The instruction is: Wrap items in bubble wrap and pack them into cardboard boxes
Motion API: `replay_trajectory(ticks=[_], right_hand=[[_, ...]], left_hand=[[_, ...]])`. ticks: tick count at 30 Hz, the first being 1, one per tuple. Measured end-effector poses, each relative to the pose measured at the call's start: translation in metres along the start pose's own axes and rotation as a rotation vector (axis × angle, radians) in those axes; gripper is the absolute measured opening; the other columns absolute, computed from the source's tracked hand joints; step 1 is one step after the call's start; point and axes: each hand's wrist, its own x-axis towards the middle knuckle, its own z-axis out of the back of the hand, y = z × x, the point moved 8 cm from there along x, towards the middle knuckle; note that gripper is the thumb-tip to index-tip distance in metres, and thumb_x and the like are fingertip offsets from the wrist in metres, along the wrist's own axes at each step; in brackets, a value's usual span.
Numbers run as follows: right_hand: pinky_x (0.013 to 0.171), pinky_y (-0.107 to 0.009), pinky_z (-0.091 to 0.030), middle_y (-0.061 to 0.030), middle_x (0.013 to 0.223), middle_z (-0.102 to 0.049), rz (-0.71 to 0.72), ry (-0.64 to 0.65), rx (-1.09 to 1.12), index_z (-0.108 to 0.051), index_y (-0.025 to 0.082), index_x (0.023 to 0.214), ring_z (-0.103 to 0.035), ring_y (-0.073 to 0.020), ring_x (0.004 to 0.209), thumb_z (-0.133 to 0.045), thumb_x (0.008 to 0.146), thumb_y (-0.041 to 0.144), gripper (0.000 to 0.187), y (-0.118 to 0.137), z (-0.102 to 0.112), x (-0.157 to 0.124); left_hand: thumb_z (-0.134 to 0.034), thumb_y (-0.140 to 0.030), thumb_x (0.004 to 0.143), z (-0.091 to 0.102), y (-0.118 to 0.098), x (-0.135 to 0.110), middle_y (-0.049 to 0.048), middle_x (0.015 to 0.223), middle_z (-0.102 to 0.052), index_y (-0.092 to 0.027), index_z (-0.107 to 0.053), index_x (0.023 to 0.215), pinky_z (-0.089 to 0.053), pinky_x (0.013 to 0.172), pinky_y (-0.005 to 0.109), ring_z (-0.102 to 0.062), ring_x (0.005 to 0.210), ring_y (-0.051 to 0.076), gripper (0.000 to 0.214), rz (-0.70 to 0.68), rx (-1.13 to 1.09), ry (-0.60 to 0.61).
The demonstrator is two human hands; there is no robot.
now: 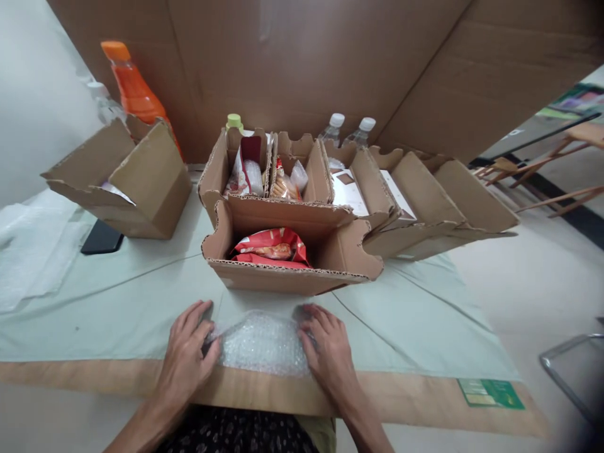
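A piece of clear bubble wrap [262, 343] lies by the table's front edge, between my two hands. My left hand [189, 343] grips its left end, fingers curled and thumb against the wrap. At the other end, my right hand [326, 343] holds the wrap with bent fingers. Whether anything is inside the wrap, I cannot tell. Just beyond stands an open cardboard box [283, 281] with red snack packets [274, 245] in it.
Behind is a row of open cardboard boxes [311, 179] with packaged goods. At left are another box [155, 189], an orange bottle [139, 94], a black phone [102, 238] and plastic sheets [38, 251]. A green card [491, 394] lies at the front right edge.
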Motion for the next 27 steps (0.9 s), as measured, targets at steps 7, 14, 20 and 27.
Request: replay_trajectory(ticks=[7,14,20,27], right_hand=[[0.063,-0.028,-0.058,-0.0007,0.081,-0.073,-0.287,0.114,0.325,-0.066,0.023,0.106,-0.070,-0.0166,0.067,-0.054,0.099,0.023,0.014,-0.004,0.015,-0.059],[0.074,-0.032,-0.065,-0.0075,0.096,-0.076,-0.426,0.153,0.432,-0.066,0.019,0.126,-0.073,-0.0187,0.075,-0.054,0.099,0.026,0.031,0.015,0.020,-0.092],[0.093,-0.043,-0.064,-0.0127,0.143,-0.063,-0.069,0.231,0.250,-0.058,0.027,0.142,-0.069,-0.0258,0.122,-0.046,0.091,0.004,0.058,0.042,0.025,-0.107],[0.077,-0.037,-0.066,-0.0150,0.129,-0.070,0.014,0.123,0.156,-0.073,0.022,0.112,-0.076,-0.0246,0.100,-0.047,0.097,0.007,0.033,0.057,0.023,-0.090]], left_hand=[[-0.052,-0.013,0.095,0.008,-0.034,0.024,0.0018,0.084,-0.074,-0.022,-0.064,0.099,-0.055,0.071,0.031,-0.070,0.075,0.019,0.015,-0.103,-0.185,0.006],[-0.056,-0.013,0.093,-0.045,-0.084,0.066,0.0132,0.110,-0.073,-0.016,-0.068,0.123,-0.054,0.093,0.050,-0.066,0.103,0.031,0.033,-0.255,-0.130,0.187],[-0.061,-0.009,0.091,0.000,-0.089,0.007,0.0158,0.136,-0.063,-0.020,-0.058,0.137,-0.050,0.106,0.056,-0.053,0.129,0.034,0.048,-0.302,-0.191,0.097],[-0.076,-0.031,0.083,0.018,-0.105,-0.035,0.0158,0.125,-0.070,-0.019,-0.061,0.130,-0.053,0.101,0.056,-0.062,0.118,0.034,0.051,-0.373,-0.441,0.287]])
